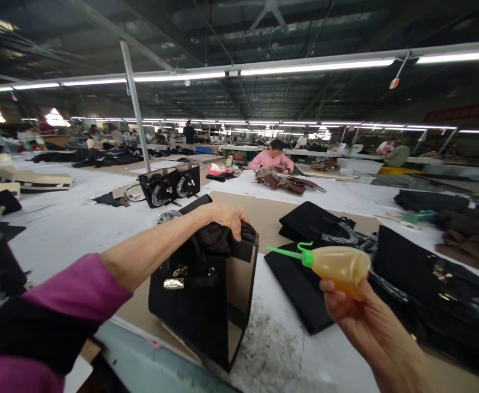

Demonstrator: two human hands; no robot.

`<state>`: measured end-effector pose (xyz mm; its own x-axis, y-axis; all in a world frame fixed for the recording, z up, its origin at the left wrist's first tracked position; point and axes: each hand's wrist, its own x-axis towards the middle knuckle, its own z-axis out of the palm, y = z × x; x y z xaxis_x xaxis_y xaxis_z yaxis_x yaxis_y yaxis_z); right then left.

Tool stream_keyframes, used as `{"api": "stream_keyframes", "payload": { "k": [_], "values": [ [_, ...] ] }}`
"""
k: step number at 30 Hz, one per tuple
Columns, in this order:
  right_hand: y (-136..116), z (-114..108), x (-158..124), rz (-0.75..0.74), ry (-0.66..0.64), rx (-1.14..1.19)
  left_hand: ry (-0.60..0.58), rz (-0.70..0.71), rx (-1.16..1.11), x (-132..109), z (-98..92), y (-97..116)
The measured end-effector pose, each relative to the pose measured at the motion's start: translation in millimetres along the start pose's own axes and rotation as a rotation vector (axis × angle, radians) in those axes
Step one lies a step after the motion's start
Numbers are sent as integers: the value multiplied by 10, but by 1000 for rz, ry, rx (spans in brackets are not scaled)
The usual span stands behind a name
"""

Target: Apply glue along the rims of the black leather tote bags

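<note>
A black handbag (194,311) with gold-coloured hardware stands on the white-covered table (272,355), its side open and showing a beige inside. My left hand (229,217) grips the bag's upper edge, fingers curled over the dark material. To the right, my right hand (358,316) holds a soft squeeze bottle (340,267) of amber liquid, its thin green nozzle pointing left towards the bag. The nozzle tip is apart from the bag. Behind the bottle lie flat black pieces (300,289).
Two black bags (169,185) stand farther back on the left. More black bags (431,289) lie at the right. Across the table a person in pink (271,158) sits behind brown pieces (284,181). A metal post (135,103) rises at the left.
</note>
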<state>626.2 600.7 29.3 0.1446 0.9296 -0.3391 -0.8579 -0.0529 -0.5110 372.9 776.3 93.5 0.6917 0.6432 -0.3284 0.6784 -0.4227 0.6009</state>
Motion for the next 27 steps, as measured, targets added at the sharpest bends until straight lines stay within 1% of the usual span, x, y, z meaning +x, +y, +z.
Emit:
{"api": "stream_keyframes", "payload": {
  "k": [3,6,10,13,17,21,27],
  "values": [
    [-12,-106,153,-81,-88,-136,-57,-10,-4,183,105,-133],
    [-25,-163,272,-150,-211,-268,-109,-16,-17,305,145,-204],
    [-47,-175,391,-247,-398,-446,-168,-22,-26,392,141,-199],
    [-72,-168,443,-277,-490,-523,-167,-26,-8,422,146,-177],
    [-106,-152,461,-310,-543,-590,-158,-10,25,448,172,-170],
    [-130,-142,476,-341,-579,-644,-176,7,34,474,202,-175],
    [-123,-164,521,-352,-597,-693,-191,7,40,503,228,-167]
  ]
}}
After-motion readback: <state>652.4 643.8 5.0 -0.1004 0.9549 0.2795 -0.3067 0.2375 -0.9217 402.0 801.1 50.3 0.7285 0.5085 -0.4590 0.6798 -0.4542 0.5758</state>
